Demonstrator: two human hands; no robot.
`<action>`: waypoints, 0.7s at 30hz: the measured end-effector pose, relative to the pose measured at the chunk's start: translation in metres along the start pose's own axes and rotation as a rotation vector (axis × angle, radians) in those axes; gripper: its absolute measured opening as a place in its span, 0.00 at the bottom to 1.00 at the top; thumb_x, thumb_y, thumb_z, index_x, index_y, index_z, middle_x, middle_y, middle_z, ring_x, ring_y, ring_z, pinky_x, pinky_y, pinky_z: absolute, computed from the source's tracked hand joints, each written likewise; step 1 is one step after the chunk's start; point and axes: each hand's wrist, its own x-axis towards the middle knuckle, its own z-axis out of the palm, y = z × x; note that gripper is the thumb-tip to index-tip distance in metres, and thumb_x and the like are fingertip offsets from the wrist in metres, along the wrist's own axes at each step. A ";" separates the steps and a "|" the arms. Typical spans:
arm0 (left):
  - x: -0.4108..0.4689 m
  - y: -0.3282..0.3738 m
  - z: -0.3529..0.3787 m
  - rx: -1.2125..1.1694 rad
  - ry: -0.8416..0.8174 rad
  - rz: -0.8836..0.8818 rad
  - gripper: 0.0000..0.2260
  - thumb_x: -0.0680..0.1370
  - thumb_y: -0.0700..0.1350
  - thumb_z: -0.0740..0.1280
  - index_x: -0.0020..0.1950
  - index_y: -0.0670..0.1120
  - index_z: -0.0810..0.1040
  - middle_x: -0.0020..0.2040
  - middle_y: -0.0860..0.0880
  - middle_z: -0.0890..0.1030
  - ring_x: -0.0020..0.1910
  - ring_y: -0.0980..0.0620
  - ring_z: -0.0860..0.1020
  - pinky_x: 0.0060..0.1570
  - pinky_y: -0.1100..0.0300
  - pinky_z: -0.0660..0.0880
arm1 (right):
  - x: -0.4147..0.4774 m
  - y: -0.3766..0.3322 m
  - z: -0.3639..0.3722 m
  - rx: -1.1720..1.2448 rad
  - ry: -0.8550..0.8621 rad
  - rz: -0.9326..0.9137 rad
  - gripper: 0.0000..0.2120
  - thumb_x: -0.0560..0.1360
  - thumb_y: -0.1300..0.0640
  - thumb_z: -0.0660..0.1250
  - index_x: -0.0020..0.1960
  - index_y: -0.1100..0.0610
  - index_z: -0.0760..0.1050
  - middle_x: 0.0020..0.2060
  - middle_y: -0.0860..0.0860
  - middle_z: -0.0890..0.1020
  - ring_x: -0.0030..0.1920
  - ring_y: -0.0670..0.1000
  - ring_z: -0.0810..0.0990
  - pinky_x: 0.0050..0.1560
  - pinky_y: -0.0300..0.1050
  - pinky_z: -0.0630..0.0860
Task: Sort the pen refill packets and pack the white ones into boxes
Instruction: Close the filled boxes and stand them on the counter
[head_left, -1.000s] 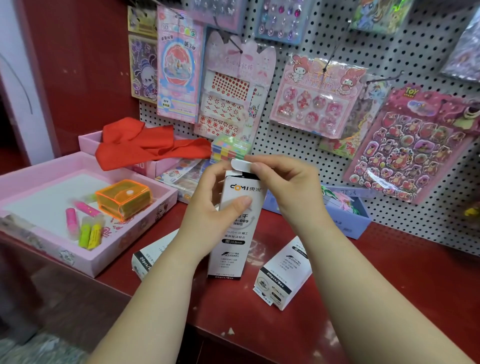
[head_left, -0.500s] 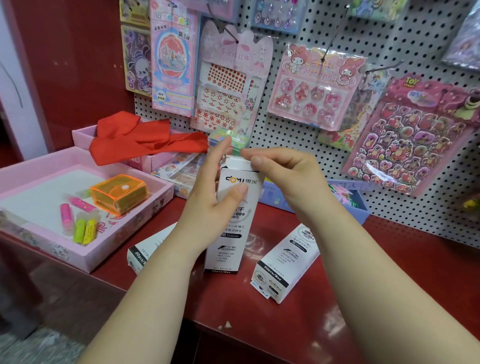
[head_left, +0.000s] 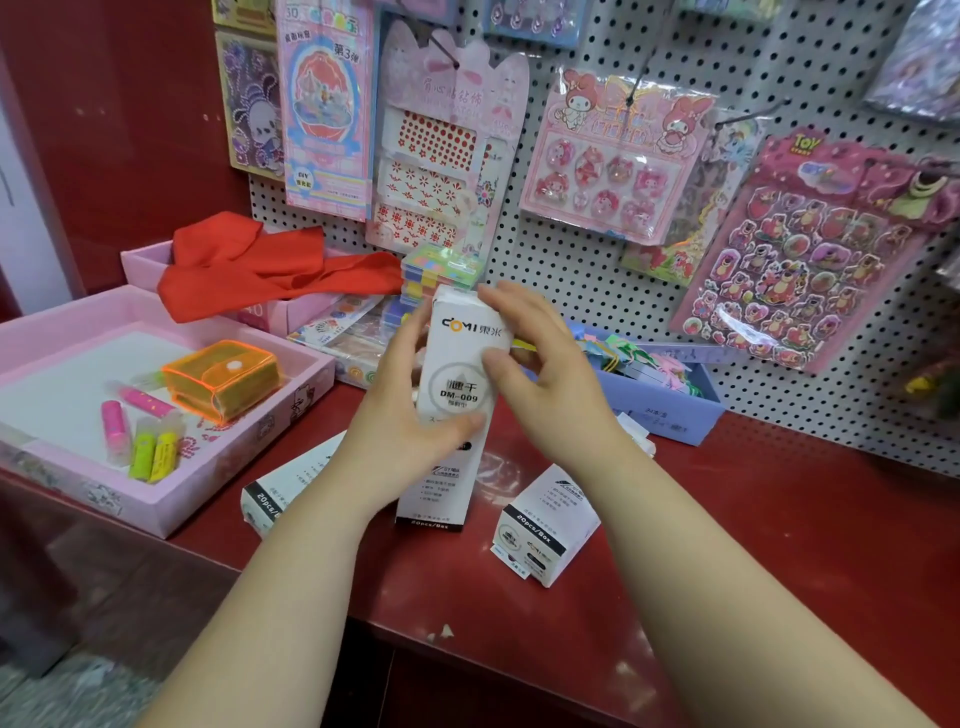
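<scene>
My left hand (head_left: 397, 441) grips the middle of the white box (head_left: 457, 384), which stands upright, long axis vertical, near the red counter's (head_left: 753, 545) front edge, while my right hand (head_left: 556, 389), nearer its top, pinches the upper end.

The upright white box (head_left: 457, 364), held between the left hand (head_left: 405, 415) and the right hand (head_left: 545, 374), bears a logo reading "DOMI" or "COMI" with "東米" just above the thumbs. Between the thumbs, inside a grey ring, stands "DM-009", and at its foot below the grip "20pcs/Box". The small print under the left thumb is too fine to read. Below and right of the grip, the lying box (head_left: 545, 525) shows "20pcs/Box" on a black band. Below and left of the grip, the other lying box (head_left: 280, 493) shows "20pcs/", with the rest hidden. Far right above the grip, the sticker pack (head_left: 810, 249) says "TOY". Up left of the grip, the hanging card (head_left: 324, 104) reads "第3弹" and "DIY".
</scene>
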 end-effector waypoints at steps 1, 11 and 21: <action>-0.002 -0.004 0.001 0.057 -0.023 -0.044 0.37 0.67 0.36 0.72 0.65 0.63 0.59 0.58 0.60 0.73 0.53 0.61 0.75 0.43 0.75 0.71 | 0.002 0.002 0.000 0.006 0.021 0.029 0.22 0.71 0.61 0.58 0.65 0.50 0.67 0.62 0.41 0.68 0.68 0.45 0.65 0.69 0.53 0.65; -0.002 -0.016 -0.002 0.135 -0.078 -0.192 0.32 0.70 0.41 0.71 0.67 0.61 0.60 0.52 0.61 0.76 0.51 0.55 0.76 0.48 0.60 0.70 | -0.034 0.033 -0.005 -0.568 -0.108 0.549 0.25 0.76 0.47 0.59 0.72 0.49 0.59 0.74 0.48 0.57 0.75 0.50 0.52 0.74 0.54 0.45; -0.008 -0.018 -0.001 0.244 -0.290 -0.300 0.20 0.71 0.45 0.70 0.62 0.54 0.72 0.52 0.56 0.79 0.44 0.64 0.76 0.39 0.73 0.71 | -0.069 0.044 -0.005 -0.628 -0.253 0.817 0.33 0.74 0.37 0.55 0.74 0.49 0.53 0.76 0.50 0.45 0.75 0.53 0.38 0.69 0.60 0.56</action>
